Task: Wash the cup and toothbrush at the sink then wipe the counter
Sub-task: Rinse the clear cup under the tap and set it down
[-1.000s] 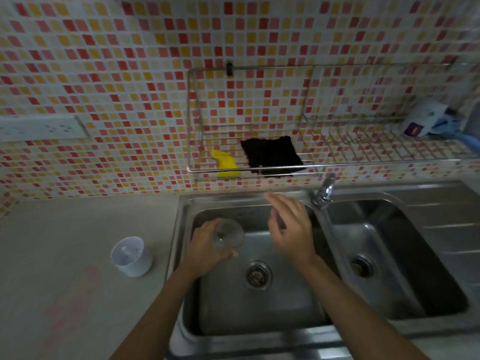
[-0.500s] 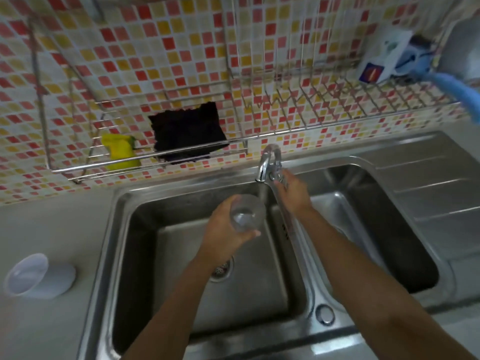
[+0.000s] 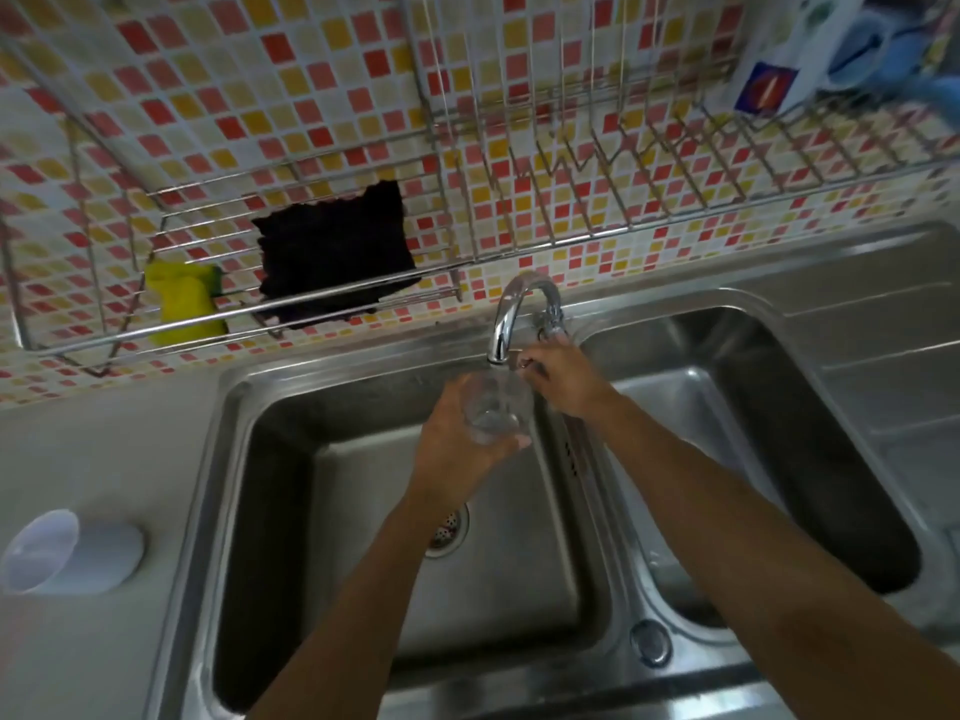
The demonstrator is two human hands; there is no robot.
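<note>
My left hand (image 3: 457, 449) grips a clear glass cup (image 3: 496, 410) upright over the left basin of the steel sink (image 3: 234, 459), its mouth right below the spout of the chrome faucet (image 3: 511, 314). My right hand (image 3: 563, 376) is curled round the faucet's handle at the base of the tap, just right of the cup. I cannot tell whether water is running. No toothbrush is visible.
A white plastic cup (image 3: 72, 553) lies on its side on the counter at left. On the wall a wire rack (image 3: 467, 200) holds a yellow sponge (image 3: 182, 304), a black cloth (image 3: 335, 257) and a white box (image 3: 784, 70) at far right. The right basin (image 3: 779, 433) adjoins.
My head has come closer over the sink. My left hand has raised the cup under the spout, and my right hand has settled on the faucet handle.
</note>
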